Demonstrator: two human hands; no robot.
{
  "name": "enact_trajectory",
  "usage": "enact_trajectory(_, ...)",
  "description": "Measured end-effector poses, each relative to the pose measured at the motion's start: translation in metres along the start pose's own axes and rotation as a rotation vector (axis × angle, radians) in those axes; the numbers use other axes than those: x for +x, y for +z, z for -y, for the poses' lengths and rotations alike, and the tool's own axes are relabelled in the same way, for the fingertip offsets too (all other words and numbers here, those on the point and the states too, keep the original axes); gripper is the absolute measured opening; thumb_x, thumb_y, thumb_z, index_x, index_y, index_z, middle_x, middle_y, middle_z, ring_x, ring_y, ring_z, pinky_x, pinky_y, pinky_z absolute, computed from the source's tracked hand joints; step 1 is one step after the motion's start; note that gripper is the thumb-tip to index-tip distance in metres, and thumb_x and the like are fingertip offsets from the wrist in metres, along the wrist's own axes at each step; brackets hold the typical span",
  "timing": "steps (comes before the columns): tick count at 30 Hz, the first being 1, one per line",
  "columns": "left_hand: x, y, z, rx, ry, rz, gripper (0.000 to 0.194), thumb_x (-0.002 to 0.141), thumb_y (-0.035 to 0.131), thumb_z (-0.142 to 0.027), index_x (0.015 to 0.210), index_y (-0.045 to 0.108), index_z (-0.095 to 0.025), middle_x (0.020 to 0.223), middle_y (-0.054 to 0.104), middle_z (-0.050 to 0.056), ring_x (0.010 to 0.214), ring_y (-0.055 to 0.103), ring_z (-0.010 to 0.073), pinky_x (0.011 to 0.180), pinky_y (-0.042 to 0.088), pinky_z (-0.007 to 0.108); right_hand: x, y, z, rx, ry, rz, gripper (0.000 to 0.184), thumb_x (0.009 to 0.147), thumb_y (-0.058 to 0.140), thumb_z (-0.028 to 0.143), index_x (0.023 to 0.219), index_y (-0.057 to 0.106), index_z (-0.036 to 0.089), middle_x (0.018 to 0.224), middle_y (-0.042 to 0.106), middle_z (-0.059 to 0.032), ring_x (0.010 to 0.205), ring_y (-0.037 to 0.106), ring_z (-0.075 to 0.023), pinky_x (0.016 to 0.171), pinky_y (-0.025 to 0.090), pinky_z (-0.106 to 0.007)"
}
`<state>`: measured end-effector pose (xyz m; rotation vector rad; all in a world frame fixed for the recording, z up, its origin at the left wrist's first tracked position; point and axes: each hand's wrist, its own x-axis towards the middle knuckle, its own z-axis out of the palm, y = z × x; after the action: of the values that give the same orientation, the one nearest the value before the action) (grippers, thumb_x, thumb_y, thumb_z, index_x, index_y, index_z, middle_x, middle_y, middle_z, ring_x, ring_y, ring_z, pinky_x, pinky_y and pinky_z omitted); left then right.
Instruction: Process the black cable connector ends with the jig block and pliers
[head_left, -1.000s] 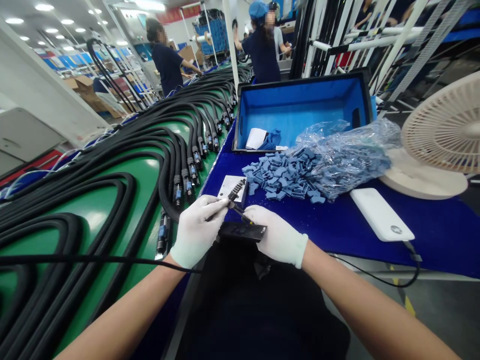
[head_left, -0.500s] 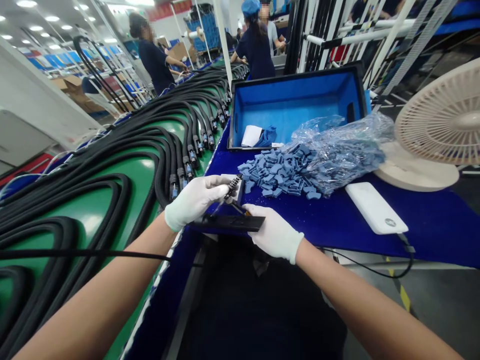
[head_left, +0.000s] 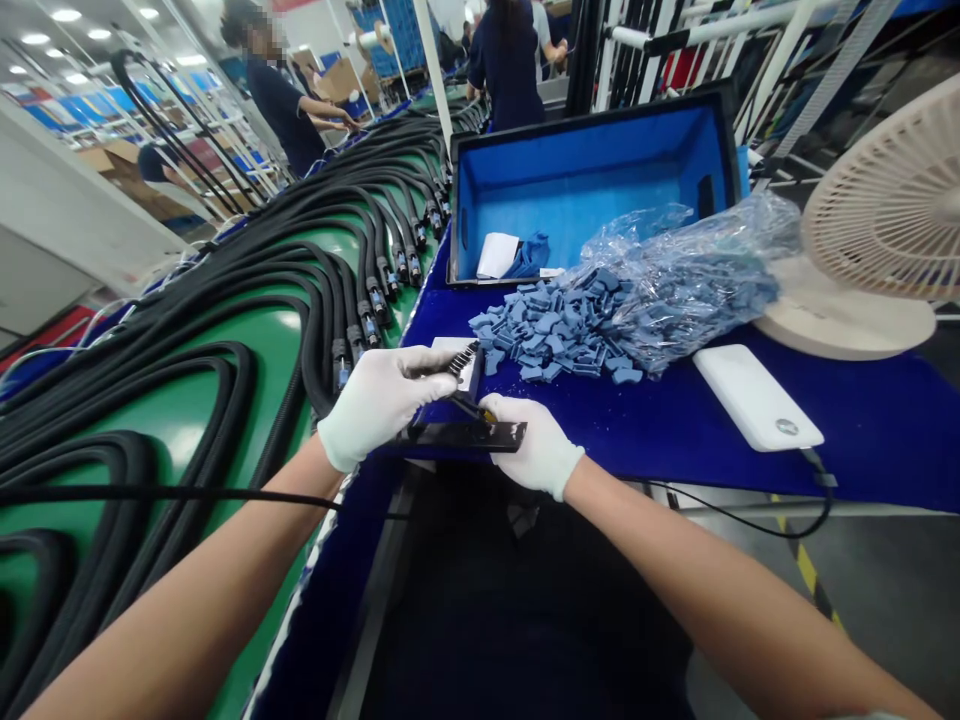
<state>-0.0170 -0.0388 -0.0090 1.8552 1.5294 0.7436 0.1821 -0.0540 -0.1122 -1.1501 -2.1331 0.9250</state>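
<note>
Gripping a black ribbed plastic comb piece [head_left: 463,362] in the white-gloved left hand [head_left: 379,408]; the white-gloved right hand [head_left: 531,445] clasps a flat black plastic bar [head_left: 469,435], lower centre, at the near edge of the blue-covered counter [head_left: 660,440].

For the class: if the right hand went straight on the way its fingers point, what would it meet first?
Probably the slim yellow-tipped tool by its fingertips; depth is unclear.

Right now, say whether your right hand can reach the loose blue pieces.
Probably yes: only blue mat separates the right hand and the loose blue pieces, though it's on a black bar.
</note>
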Motion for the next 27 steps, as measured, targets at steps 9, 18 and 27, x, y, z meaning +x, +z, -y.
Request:
enact_trajectory(9,0.005,0.001,0.018,-0.032,-0.052,-0.031,0.048,0.088,0.068,-0.050,0.122,0.076,-0.018,0.119,0.076,0.007,0.110,0.069,0.0315,0.102,0.051,0.040,0.001,-0.026,0.007,-0.298,-0.056,0.081,0.014,0.086,0.056,0.018,0.098,0.062,0.017,0.092,0.070,-0.0095,0.087,0.067,-0.0234,0.080,0.048,-0.032)
enact_trajectory(18,-0.002,0.002,0.007,-0.260,-0.025,0.032,0.045,0.090,0.067,-0.042,0.126,0.072,-0.016,0.120,0.074,0.010,0.110,0.069,0.0289,0.100,0.052,0.039,-0.021,-0.038,0.018,0.399,0.023,0.004,0.061,0.075,0.081,0.036,0.129,0.061,0.018,0.113,0.072,-0.0104,0.101,0.069,-0.0277,0.091,0.056,-0.043)
enact_trajectory(27,-0.018,0.020,-0.001,0.006,0.208,0.212,0.024,0.086,0.072,-0.025,0.109,0.080,-0.023,0.107,0.073,0.005,0.102,0.067,0.0242,0.095,0.053,0.036,-0.015,-0.020,0.022,1.045,0.197,-0.073,0.046,0.072,0.073,0.013,0.115,0.056,0.019,0.091,0.071,-0.0026,0.079,0.075,-0.0209,0.083,0.062,-0.042)
